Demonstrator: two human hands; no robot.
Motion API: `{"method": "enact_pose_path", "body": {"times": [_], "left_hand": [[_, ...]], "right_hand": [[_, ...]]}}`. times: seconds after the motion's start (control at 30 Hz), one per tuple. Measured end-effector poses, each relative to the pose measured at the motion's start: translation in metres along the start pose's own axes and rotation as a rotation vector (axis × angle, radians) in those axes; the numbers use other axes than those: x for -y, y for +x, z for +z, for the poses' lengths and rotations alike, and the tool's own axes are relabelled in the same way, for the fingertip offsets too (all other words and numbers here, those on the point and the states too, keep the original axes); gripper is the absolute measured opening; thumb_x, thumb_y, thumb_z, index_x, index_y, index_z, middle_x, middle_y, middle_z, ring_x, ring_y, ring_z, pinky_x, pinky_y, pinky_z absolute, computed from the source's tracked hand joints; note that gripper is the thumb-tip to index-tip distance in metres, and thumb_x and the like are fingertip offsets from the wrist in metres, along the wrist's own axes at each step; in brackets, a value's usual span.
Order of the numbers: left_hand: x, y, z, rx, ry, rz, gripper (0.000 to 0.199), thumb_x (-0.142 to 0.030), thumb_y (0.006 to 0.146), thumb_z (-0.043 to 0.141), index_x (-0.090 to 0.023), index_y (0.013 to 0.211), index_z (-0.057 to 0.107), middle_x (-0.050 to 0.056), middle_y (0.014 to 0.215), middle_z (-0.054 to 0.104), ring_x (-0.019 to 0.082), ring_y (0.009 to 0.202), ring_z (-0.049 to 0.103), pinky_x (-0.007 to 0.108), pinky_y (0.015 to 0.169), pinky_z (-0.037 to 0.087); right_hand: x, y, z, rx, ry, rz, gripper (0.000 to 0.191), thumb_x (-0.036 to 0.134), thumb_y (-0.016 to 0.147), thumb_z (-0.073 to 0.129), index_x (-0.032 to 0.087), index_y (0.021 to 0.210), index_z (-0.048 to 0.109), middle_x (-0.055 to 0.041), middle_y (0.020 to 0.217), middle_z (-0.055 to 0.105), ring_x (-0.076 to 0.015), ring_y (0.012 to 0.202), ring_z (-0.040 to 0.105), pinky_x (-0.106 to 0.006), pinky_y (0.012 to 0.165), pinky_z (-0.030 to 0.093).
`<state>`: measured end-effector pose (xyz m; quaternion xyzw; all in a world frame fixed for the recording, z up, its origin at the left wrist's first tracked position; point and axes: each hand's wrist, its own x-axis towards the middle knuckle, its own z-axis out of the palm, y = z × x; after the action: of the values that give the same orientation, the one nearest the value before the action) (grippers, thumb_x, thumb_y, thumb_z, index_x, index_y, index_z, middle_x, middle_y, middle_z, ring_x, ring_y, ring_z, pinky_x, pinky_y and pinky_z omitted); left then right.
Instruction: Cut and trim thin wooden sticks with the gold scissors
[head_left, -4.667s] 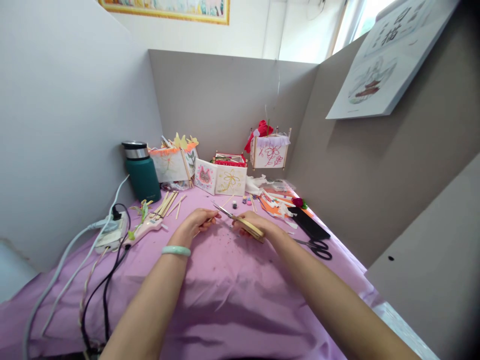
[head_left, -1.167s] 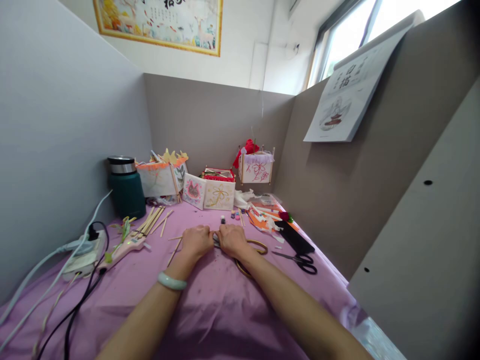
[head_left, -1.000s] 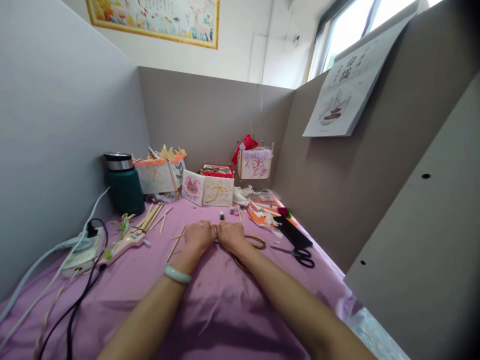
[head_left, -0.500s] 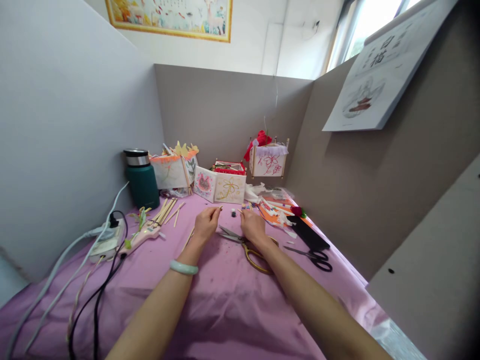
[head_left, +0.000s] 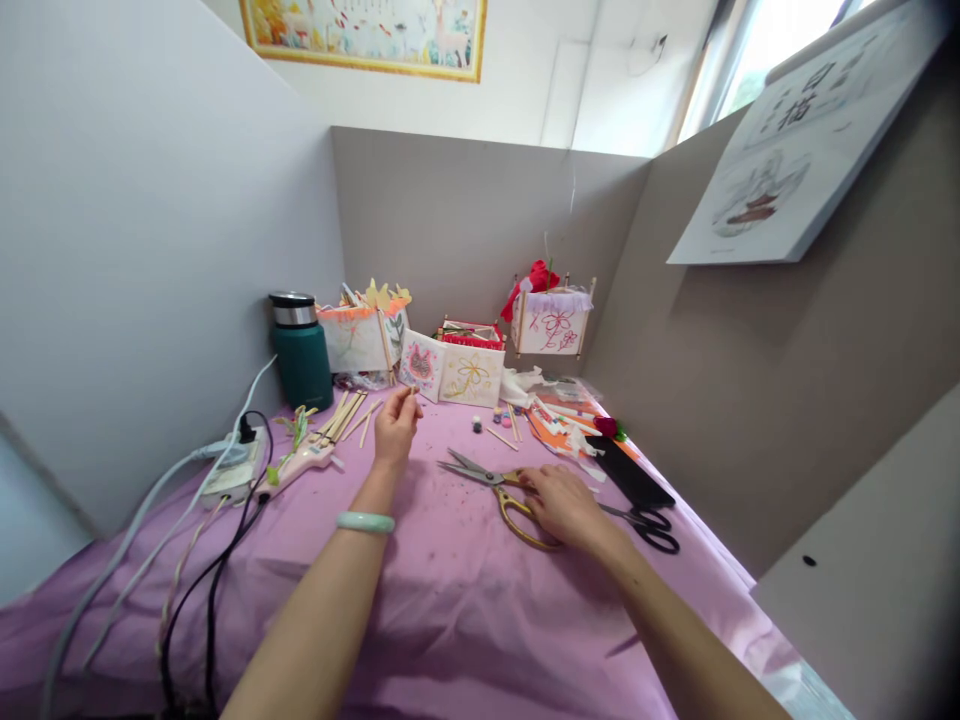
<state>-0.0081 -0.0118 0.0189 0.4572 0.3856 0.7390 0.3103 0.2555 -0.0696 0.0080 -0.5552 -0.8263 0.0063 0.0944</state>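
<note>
My left hand [head_left: 397, 430] is raised over the cloth left of centre, thumb and fingertips pinched together. A tiny pale tip shows above them; most of whatever they hold is hidden. A green bangle [head_left: 365, 522] circles that wrist. My right hand [head_left: 564, 503] has its fingers curled over the upper handle loop of gold-handled scissors [head_left: 496, 478]. These lie on the cloth with blades parted, pointing left. Beyond the blades are a short thin stick [head_left: 502, 438] and a small black-and-white piece [head_left: 477, 425].
Black scissors [head_left: 649, 525] and a dark flat slab [head_left: 630, 472] lie at right. Wooden sticks [head_left: 341, 418], a pink glue gun [head_left: 304, 460], cables and a green flask [head_left: 301, 355] occupy the left. Decorated panels [head_left: 472, 376] and a lantern-like box [head_left: 553, 322] stand behind.
My right hand has moved down and right from the small stick to the gold scissors' handle. The stick now lies on the cloth. My left hand has shifted left, and the view has turned slightly.
</note>
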Motion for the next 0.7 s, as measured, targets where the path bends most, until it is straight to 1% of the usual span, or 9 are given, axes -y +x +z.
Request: {"method": "enact_pose_path", "body": {"times": [0.1, 0.17, 0.23, 0.33, 0.4, 0.47, 0.53, 0.6, 0.7], "left_hand": [[-0.004, 0.005, -0.009, -0.067, -0.157, -0.005, 0.024, -0.035, 0.076, 0.060, -0.019, 0.093, 0.056, -0.006, 0.061, 0.049, 0.004, 0.040, 0.032, 0.017, 0.038, 0.020], [-0.004, 0.007, -0.014, -0.115, -0.210, 0.009, 0.021, -0.034, 0.076, 0.060, -0.019, 0.090, 0.056, -0.005, 0.063, 0.049, 0.004, 0.044, 0.038, 0.017, 0.041, 0.026], [-0.003, 0.008, -0.017, -0.121, -0.253, 0.000, 0.021, -0.032, 0.075, 0.062, -0.019, 0.089, 0.057, -0.005, 0.065, 0.049, 0.005, 0.049, 0.043, 0.017, 0.045, 0.032], [-0.001, 0.008, -0.014, -0.043, -0.294, -0.040, 0.022, -0.031, 0.073, 0.064, -0.016, 0.089, 0.058, -0.003, 0.068, 0.051, 0.005, 0.054, 0.046, 0.018, 0.049, 0.035], [0.000, 0.007, -0.011, 0.025, -0.306, -0.074, 0.023, -0.030, 0.072, 0.064, -0.015, 0.088, 0.060, -0.002, 0.069, 0.052, 0.005, 0.054, 0.046, 0.018, 0.051, 0.036], [0.000, 0.004, -0.007, 0.092, -0.309, -0.113, 0.024, -0.031, 0.072, 0.065, -0.014, 0.087, 0.060, -0.002, 0.068, 0.052, 0.005, 0.053, 0.044, 0.019, 0.050, 0.036], [-0.001, 0.001, -0.004, 0.152, -0.302, -0.149, 0.025, -0.033, 0.072, 0.065, -0.014, 0.087, 0.060, -0.002, 0.067, 0.050, 0.005, 0.051, 0.042, 0.020, 0.049, 0.034], [-0.002, -0.002, -0.001, 0.201, -0.296, -0.174, 0.026, -0.034, 0.071, 0.066, -0.014, 0.086, 0.059, -0.003, 0.066, 0.049, 0.005, 0.050, 0.041, 0.020, 0.048, 0.033], [-0.005, -0.006, 0.002, 0.242, -0.289, -0.195, 0.028, -0.037, 0.071, 0.067, -0.014, 0.085, 0.059, -0.003, 0.065, 0.049, 0.004, 0.049, 0.039, 0.019, 0.046, 0.029]], "right_hand": [[-0.002, 0.003, 0.001, 0.054, 0.040, -0.017, 0.024, 0.022, 0.085, 0.048, 0.020, 0.104, 0.063, -0.0095, 0.099, 0.065, -0.0221, 0.092, 0.057, -0.029, 0.074, 0.035], [-0.002, 0.005, 0.001, 0.062, 0.085, -0.049, 0.025, 0.027, 0.086, 0.049, 0.020, 0.106, 0.062, -0.0100, 0.103, 0.064, -0.0218, 0.093, 0.057, -0.029, 0.075, 0.035], [0.000, 0.005, 0.002, 0.042, 0.099, -0.078, 0.028, 0.032, 0.085, 0.051, 0.021, 0.108, 0.060, -0.0104, 0.105, 0.063, -0.0223, 0.095, 0.056, -0.029, 0.076, 0.035], [0.003, 0.005, 0.005, 0.019, 0.088, -0.070, 0.023, 0.028, 0.080, 0.054, 0.020, 0.101, 0.060, -0.0094, 0.098, 0.063, -0.0209, 0.087, 0.057, -0.028, 0.070, 0.034], [0.004, 0.006, 0.005, 0.020, 0.103, -0.030, 0.018, 0.025, 0.076, 0.056, 0.020, 0.094, 0.059, -0.0070, 0.089, 0.064, -0.0187, 0.078, 0.056, -0.026, 0.063, 0.033], [0.003, 0.006, 0.002, 0.036, 0.187, 0.030, 0.017, 0.026, 0.073, 0.059, 0.020, 0.089, 0.058, -0.0037, 0.079, 0.063, -0.0167, 0.069, 0.055, -0.026, 0.058, 0.031], [0.002, 0.006, -0.004, 0.071, 0.401, 0.098, 0.020, 0.032, 0.072, 0.062, 0.020, 0.086, 0.055, -0.0011, 0.072, 0.061, -0.0150, 0.064, 0.053, -0.025, 0.055, 0.033], [0.001, 0.004, -0.009, 0.106, 0.748, 0.167, 0.027, 0.039, 0.072, 0.062, 0.020, 0.088, 0.053, 0.0000, 0.071, 0.059, -0.0140, 0.062, 0.054, -0.024, 0.053, 0.037], [0.008, 0.000, -0.016, 0.097, 1.281, 0.174, 0.041, 0.049, 0.073, 0.060, 0.023, 0.102, 0.048, 0.0000, 0.078, 0.058, -0.0135, 0.062, 0.056, -0.024, 0.051, 0.044]]}}
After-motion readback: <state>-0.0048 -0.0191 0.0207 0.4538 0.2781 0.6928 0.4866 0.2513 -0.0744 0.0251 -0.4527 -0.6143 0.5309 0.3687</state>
